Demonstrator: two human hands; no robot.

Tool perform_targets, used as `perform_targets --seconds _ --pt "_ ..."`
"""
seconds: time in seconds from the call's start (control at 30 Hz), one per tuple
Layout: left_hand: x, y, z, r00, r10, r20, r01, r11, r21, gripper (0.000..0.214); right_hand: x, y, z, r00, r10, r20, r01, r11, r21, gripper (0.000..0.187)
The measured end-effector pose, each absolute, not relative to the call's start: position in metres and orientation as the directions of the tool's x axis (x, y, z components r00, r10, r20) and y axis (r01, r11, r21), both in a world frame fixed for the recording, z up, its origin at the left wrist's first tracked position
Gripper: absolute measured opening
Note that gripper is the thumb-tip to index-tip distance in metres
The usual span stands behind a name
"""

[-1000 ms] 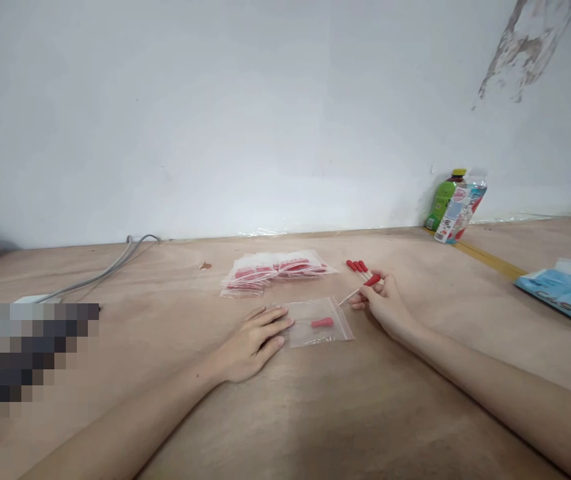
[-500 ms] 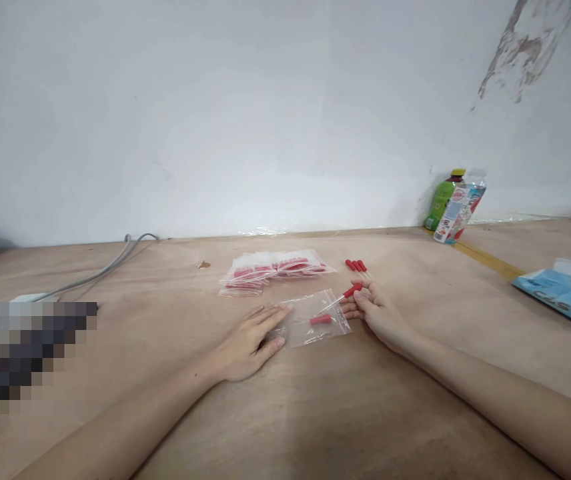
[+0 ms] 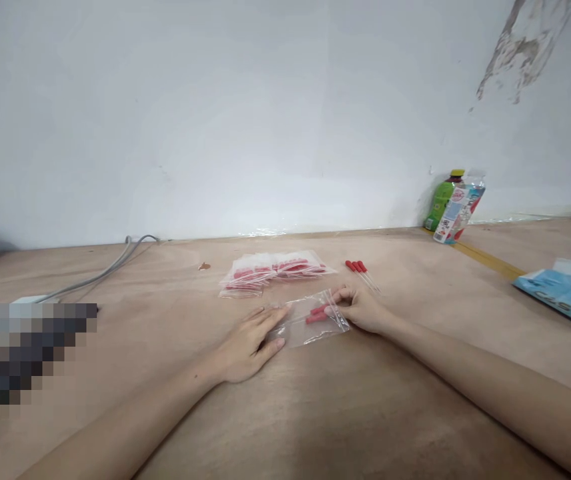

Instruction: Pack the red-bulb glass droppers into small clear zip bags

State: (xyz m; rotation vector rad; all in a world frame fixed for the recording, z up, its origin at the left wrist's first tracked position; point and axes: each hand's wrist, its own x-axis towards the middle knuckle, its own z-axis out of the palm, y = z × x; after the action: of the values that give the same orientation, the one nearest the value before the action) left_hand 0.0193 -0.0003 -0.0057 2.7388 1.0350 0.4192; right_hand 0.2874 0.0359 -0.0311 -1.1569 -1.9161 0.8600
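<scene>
A clear zip bag (image 3: 310, 337) lies on the table with its mouth facing right. My left hand (image 3: 250, 343) rests flat across the bag's left end, fingers stretched out. Inside the bag are two droppers with red rubber bulbs: one red-bulbed dropper (image 3: 314, 319) lies loose. The other dropper (image 3: 318, 309) has its bulb at the tips of my right hand (image 3: 355, 309), whose thumb and fingers are closed at the bag's mouth. Three more droppers (image 3: 357, 267) with thin clear stems lie side by side just beyond my right hand.
Several filled zip bags (image 3: 275, 270) are heaped behind the bag. At the back right, a green bottle (image 3: 438, 207) and a carton-shaped bottle (image 3: 458, 213) stand by the wall. A blue packet (image 3: 563, 297) lies far right. A grey cable (image 3: 100, 272) runs at left.
My right hand has moved left to the bag's mouth, and the dropper it holds has slid into the bag beside the first. My left hand stays in place.
</scene>
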Motion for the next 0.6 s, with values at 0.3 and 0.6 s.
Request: perform_targets --seconds 0.3,0.6 --pt "0.019 0.003 -0.007 0.73 0.672 0.125 0.631 -0.733 0.256 0.045 0.325 0.065 -0.001 0.077 0.925 0.372 0.914 0.083 -0.398 0.02" --pt "0.018 0.001 -0.009 0.688 0.684 0.242 0.623 -0.728 0.286 0.05 0.318 0.09 -0.013 0.218 0.926 0.309 0.974 -0.187 -0.127 0.03"
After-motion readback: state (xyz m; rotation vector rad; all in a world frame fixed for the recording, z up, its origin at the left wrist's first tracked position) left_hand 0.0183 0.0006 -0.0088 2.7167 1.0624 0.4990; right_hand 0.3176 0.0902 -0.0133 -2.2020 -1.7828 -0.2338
